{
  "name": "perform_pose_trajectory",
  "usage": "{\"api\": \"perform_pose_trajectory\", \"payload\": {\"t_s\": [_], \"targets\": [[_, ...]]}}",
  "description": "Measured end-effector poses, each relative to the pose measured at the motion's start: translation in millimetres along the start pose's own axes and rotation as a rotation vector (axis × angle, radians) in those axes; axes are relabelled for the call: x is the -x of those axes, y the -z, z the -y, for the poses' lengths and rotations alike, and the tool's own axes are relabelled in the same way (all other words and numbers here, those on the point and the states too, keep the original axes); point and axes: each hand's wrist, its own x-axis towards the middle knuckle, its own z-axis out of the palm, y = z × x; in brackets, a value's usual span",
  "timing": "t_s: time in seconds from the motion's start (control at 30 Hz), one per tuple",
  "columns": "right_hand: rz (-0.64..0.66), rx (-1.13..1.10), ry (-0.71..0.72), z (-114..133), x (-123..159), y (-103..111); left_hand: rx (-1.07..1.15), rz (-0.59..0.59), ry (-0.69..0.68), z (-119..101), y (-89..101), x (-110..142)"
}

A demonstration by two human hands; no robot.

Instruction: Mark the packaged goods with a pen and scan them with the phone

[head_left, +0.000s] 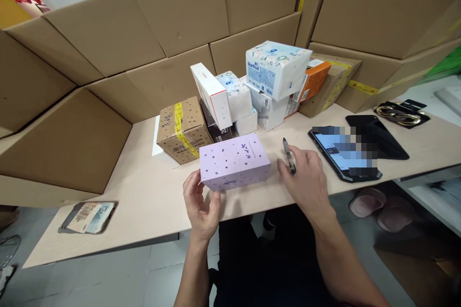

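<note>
A pale purple box (pixel 236 158) with small dark marks and lettering lies lengthwise in front of me. My left hand (pixel 201 201) grips its near left corner, fingers curled at the end and thumb against the front side. To the right of the box, my right hand (pixel 306 175) is low over the table, thumb and forefinger apart on either side of a pen (pixel 289 156). The pen's dark tip points away from me. Whether a fingertip touches the pen I cannot tell.
Behind the purple box stand a taped brown carton (pixel 183 129), a slim white box (pixel 212 96), tissue packs (pixel 277 69) and an orange box (pixel 317 79). A phone (pixel 342 153) lies right, beside a black flat case (pixel 382 139). Banknotes (pixel 90 217) lie left. Large cardboard boxes (pixel 187 14) wall the back.
</note>
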Motion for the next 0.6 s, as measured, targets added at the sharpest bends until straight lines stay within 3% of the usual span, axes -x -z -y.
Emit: {"api": "perform_pose_trajectory", "payload": {"t_s": [0.07,0.13,0.23,0.3,0.43,0.5,0.6], "targets": [[0.257,0.175,-0.062,-3,-10,3,-0.075,0.026,-0.034,-1,0.4,-3],[0.432,0.229,-0.059,-4,-17,3,-0.163,0.062,-0.072,-3,0.5,-5],[0.491,0.082,-0.057,-8,-23,1,-0.261,0.111,-0.119,-8,0.7,-7],[0.418,-0.203,-0.118,-13,-24,-1,-0.299,0.119,-0.161,-12,1.5,-7],[0.15,-0.932,-0.363,-22,-24,-1,-0.373,0.051,-0.245,-25,1.5,-8],[0.075,-1.188,-0.345,-19,-25,3,-0.434,-0.01,-0.309,-32,-1.5,-10],[-0.07,-1.297,-0.223,-2,-29,15,-0.529,-0.054,-0.466,-43,-11.8,-17]]}}
